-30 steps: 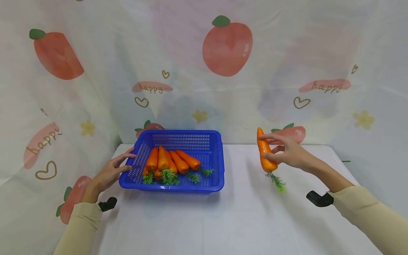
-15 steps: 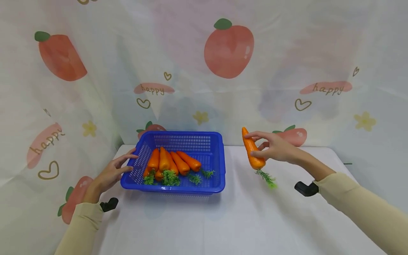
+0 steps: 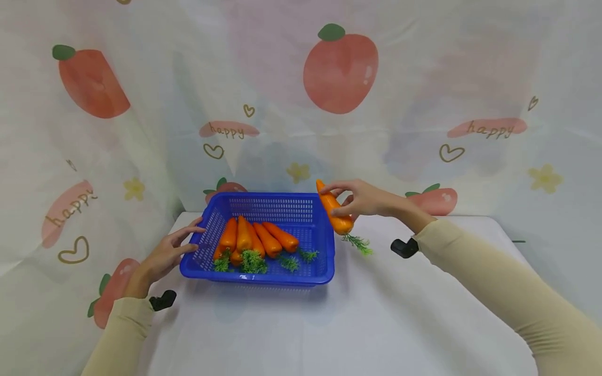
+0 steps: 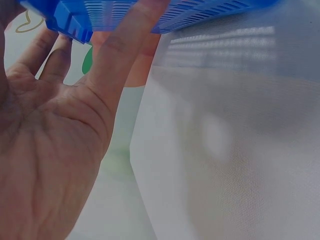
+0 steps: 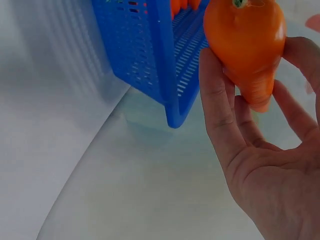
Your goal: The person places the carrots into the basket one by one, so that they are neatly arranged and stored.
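While the right hand (image 3: 364,198) pinched a carrot (image 3: 333,213) in its fingers just above the basket's (image 3: 263,277) right rim, several carrots (image 3: 256,237) already lay inside; this one was not yet in. Left hand (image 3: 162,256) rested open-fingered against the left wall.

Only readable text is on the backdrop cloth (image 3: 282,78): the word "happy" in script, printed on pink patches. Three instances in the head view: one above the basket, left of centre (image 3: 228,129); one at upper right (image 3: 487,128); one on the left fold, slanted and partly creased (image 3: 69,204). No labels, brands or numbers on the basket (image 3: 263,277), the carrots or the desk (image 3: 352,324). Nothing readable in either wrist view.
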The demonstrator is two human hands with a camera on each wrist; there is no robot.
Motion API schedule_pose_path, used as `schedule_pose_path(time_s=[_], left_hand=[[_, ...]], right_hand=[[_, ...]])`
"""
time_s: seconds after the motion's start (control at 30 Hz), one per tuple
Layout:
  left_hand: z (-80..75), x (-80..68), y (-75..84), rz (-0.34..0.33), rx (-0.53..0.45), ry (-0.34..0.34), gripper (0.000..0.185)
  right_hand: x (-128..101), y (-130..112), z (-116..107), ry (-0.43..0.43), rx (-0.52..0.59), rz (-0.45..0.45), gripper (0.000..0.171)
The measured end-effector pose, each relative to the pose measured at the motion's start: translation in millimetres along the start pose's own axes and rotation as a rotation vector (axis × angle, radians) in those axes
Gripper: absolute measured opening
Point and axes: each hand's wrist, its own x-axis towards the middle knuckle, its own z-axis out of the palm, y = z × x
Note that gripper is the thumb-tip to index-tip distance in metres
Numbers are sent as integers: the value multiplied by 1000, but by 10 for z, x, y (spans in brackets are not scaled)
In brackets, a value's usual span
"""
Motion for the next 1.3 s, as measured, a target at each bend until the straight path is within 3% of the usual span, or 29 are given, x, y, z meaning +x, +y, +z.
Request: schedule_pose_path(time_s=[0.6, 1.3], left_hand=[[-6, 31, 0, 17, -36, -10, 48], [3, -4, 36, 7, -47, -5, 49]], right_hand=[[987, -208, 412, -146, -10, -37, 61], [1650, -167, 927, -261, 65, 57, 58]])
